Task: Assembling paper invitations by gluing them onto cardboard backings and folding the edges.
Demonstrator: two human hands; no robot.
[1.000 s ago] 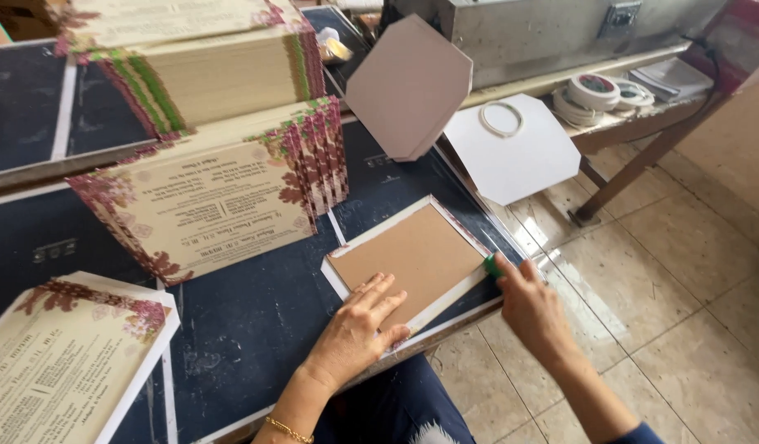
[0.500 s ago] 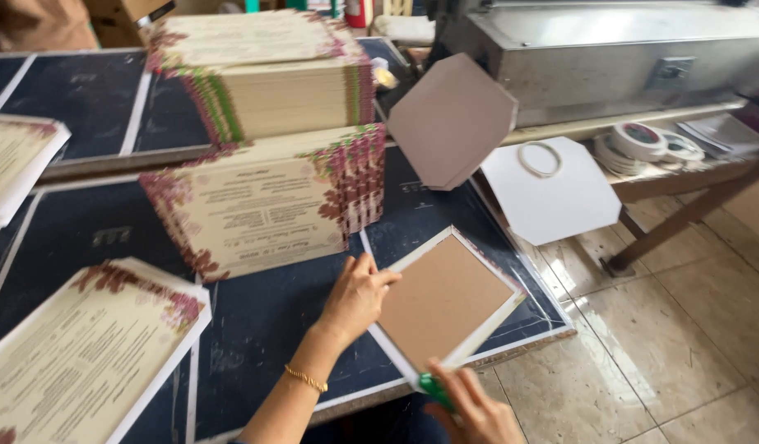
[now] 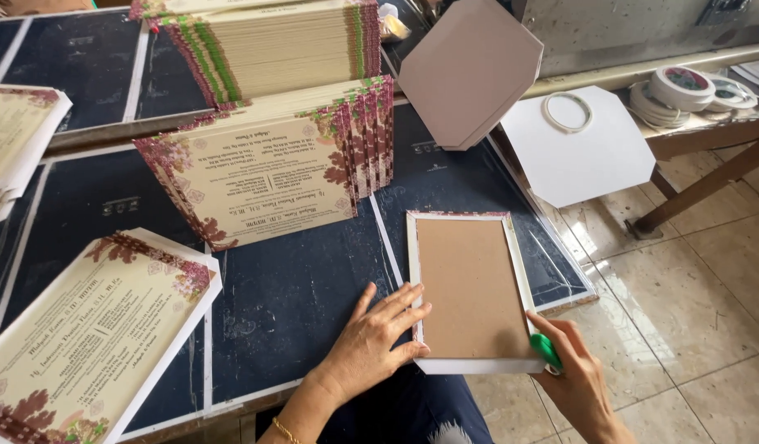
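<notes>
Down at six o'clock, the left hand [image 3: 378,341] lies flat on the dark blue work surface [image 3: 305,288], fingers spread, their tips pressing the left edge of a brown rectangular board wrapped in a white paper border [image 3: 471,289]. At about five o'clock the right hand [image 3: 578,380] pinches a small green tool [image 3: 545,350] between thumb and curled fingers, holding it against the board's lower right corner. That corner hangs just over the table's front edge, with tiled floor [image 3: 684,296] below.

At eleven o'clock from the board stands a fanned stack of cream printed cards with maroon floral borders [image 3: 268,177], close to the left hand's reach; a taller stack of the same cards [image 3: 280,45] rises behind it. At eight o'clock a cream floral sheet on a white backing [image 3: 91,329] lies near the table edge. At twelve o'clock a grey octagonal board [image 3: 470,70] leans upright, and a white octagonal sheet [image 3: 581,156] at one o'clock carries a loose ring. Rolls of tape [image 3: 684,86] sit on a wooden bench at two o'clock.

Bare blue surface lies between the left hand and the fanned stack.
</notes>
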